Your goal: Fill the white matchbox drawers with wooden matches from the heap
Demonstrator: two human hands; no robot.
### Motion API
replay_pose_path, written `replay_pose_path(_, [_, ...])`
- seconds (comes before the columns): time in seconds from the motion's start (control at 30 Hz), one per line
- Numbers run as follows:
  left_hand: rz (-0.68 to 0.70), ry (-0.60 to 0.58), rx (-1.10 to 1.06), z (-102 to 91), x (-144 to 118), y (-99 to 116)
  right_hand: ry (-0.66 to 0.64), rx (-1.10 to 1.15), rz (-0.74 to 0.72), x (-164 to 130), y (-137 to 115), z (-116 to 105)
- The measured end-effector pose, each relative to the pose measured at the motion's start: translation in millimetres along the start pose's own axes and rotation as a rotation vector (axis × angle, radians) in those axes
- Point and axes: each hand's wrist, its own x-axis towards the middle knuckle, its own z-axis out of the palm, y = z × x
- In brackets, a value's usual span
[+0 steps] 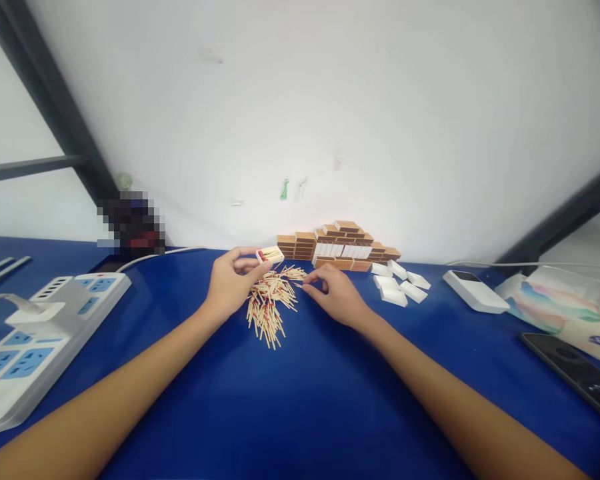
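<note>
Resting on the smooth blue tabletop [300, 413], a loose heap of thin wooden red-tipped matches [269, 303] lies between both hands. The right hand [336, 295] pinches narrowly at stray matches; what its fingertips grip is unclear. The left hand [230, 280] holds a small white open cardboard tray [270, 254], partly filled. Behind, stacked brown matchboxes [337, 245] line the white wall.

The left hand [229, 283] holds a small open matchbox tray [270, 255] above the loose matches [269, 303]. The right hand [336, 295], at the pile's three o'clock, pinches a match. Stacked matchboxes [337, 245] stand at twelve o'clock on the blue table [300, 400].
</note>
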Motion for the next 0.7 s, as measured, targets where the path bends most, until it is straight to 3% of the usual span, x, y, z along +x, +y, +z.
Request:
replay_pose_path(0.13, [0.038, 0.019, 0.026, -3.9, 5, -4, -0.108, -0.138, 0.012, 5, 4, 8])
replay_pose_path(0.37, [0.042, -0.124, 0.122, 6.4, -6, -10, -0.082, -0.174, -0.06, -2, 9, -1])
replay_pose_path(0.57, [0.006, -0.254, 0.146, 12.5, -14, -9, 0.052, -0.101, -0.201, -10, -16, -24])
replay_pose_path(0.7, [-0.004, -0.323, 0.088, 18.7, -22, -1, -0.015, -0.161, -0.308, -17, -29, -24])
